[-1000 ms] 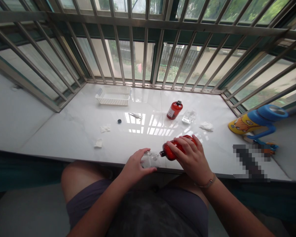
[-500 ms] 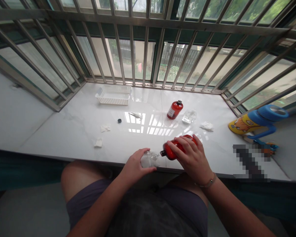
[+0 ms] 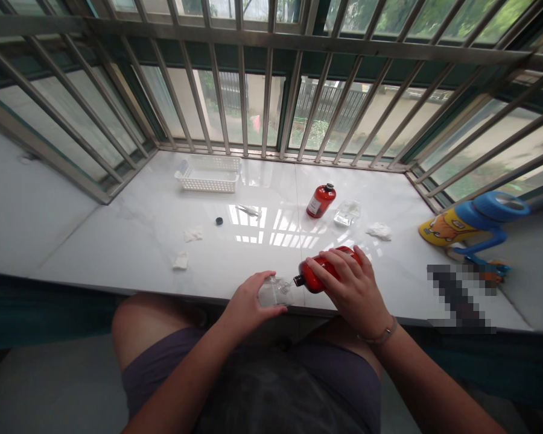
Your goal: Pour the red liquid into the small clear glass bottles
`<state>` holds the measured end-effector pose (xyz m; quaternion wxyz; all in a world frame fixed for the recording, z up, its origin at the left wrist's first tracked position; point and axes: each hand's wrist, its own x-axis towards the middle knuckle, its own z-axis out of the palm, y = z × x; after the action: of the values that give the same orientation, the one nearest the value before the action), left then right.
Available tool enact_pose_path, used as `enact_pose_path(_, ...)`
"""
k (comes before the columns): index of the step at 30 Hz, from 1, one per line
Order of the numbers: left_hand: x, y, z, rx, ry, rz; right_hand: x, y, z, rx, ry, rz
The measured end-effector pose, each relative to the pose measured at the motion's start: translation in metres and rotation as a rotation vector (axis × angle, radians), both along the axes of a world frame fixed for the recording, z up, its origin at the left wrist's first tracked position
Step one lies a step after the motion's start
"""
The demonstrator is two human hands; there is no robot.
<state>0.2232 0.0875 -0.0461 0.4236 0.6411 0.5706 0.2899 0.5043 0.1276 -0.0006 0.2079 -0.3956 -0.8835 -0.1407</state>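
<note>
Near the front edge of the white counter, my left hand (image 3: 250, 303) is closed round a clear container (image 3: 275, 292), thumb on the near side and fingers on the far side. My right hand (image 3: 350, 288) grips a red bottle (image 3: 315, 275) from above. That bottle is tipped to the left, its uncapped black neck (image 3: 299, 280) at the container's mouth, and a thin clear stream seems to run between them. A second red bottle (image 3: 321, 201) with a white label stands farther back. A small black cap (image 3: 219, 221) lies to the left.
A white perforated basket (image 3: 208, 184) sits at the back left. Crumpled white tissues (image 3: 180, 261) and a clear plastic piece (image 3: 347, 213) are scattered about. A blue and yellow flask (image 3: 473, 220) stands at the right. Metal window bars (image 3: 266, 102) close off the back.
</note>
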Motion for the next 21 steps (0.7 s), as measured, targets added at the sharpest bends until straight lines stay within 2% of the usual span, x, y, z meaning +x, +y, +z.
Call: enact_pose_path(21, -0.0004, 0.0000, -0.0001, 0.004, -0.003, 0.000, -0.0005, -0.0007, 0.0060, 0.019, -0.009, 0.006)
